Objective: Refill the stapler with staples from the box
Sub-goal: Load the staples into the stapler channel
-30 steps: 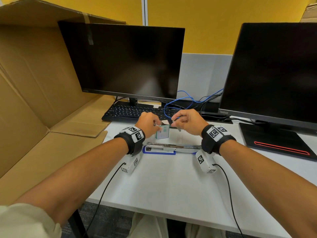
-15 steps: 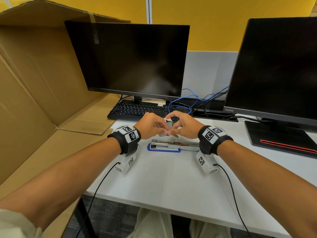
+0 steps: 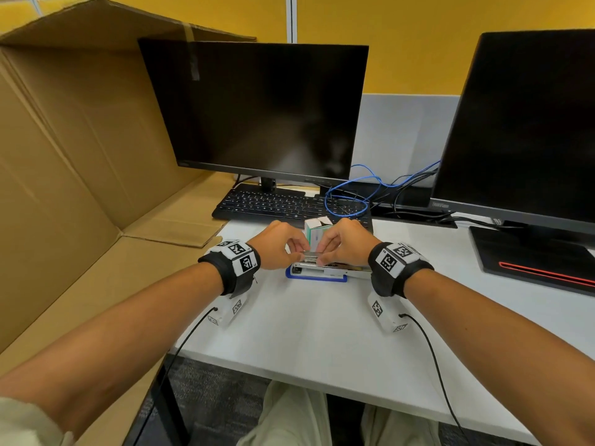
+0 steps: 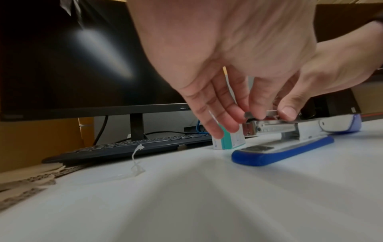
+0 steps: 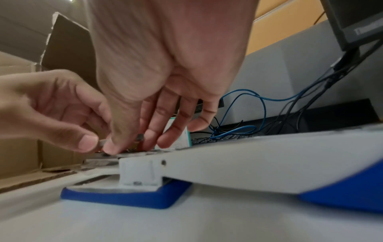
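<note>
Head cam first: both hands are over the opened blue-and-white plastic stapler [image 3: 317, 272] lying on the white desk [image 3: 322, 333]. The left hand [image 3: 278, 244] and right hand [image 3: 344, 241] each pinch one end of a thin grey metal strip of staples [image 3: 311, 254], held level just above the stapler's open metal channel. The strip's long axis runs left-right, same as the channel right below it, so I'd say the drop-in is mostly straight down. The small white-and-teal cardboard staple box [image 3: 317, 233] stands just behind the hands, flap open, in front of the black keyboard [image 3: 273, 204].

Left wrist cam: the left hand's fingertips [image 4: 258, 114] nip the strip's near end, the right thumb on the far end. The shiny steel magazine rail [image 4: 275, 126] sits directly under it, nearly touching. The stapler's lid is folded back flat to the right.

Right wrist cam: pretty blurry, but the right hand's fingertips [image 5: 111, 147] are clamped on the strip right over the channel, with the left thumb at the other end. Thin slick metal, easy to snap or skew if one end dips first.
</note>
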### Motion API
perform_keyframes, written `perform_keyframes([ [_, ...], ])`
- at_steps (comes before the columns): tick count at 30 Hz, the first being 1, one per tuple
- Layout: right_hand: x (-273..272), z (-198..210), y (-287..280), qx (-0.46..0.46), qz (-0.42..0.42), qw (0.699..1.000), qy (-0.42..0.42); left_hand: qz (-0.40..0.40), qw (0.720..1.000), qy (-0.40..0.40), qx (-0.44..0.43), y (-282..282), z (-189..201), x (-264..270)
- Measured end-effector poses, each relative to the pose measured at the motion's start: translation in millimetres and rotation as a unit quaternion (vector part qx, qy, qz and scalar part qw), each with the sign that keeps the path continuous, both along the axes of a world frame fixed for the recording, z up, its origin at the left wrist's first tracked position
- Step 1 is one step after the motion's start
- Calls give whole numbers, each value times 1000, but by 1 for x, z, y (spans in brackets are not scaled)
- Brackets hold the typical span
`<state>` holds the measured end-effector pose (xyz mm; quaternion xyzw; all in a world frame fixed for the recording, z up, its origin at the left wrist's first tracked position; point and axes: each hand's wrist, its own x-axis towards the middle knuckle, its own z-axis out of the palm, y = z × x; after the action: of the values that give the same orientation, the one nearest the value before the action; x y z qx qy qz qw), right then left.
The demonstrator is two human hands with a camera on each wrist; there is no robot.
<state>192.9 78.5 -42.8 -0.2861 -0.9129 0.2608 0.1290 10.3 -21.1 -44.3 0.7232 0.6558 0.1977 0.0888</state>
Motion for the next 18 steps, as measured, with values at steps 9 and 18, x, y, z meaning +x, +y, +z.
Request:
perform_keyframes([
  [9, -3, -7, -1, -22, -18, 999, -16, -7, 999, 39, -23, -5, -2, -2],
  [18, -4, -5, -5, -27, -30, 999, -21, -7, 998, 51, -20, -6, -1, -4],
])
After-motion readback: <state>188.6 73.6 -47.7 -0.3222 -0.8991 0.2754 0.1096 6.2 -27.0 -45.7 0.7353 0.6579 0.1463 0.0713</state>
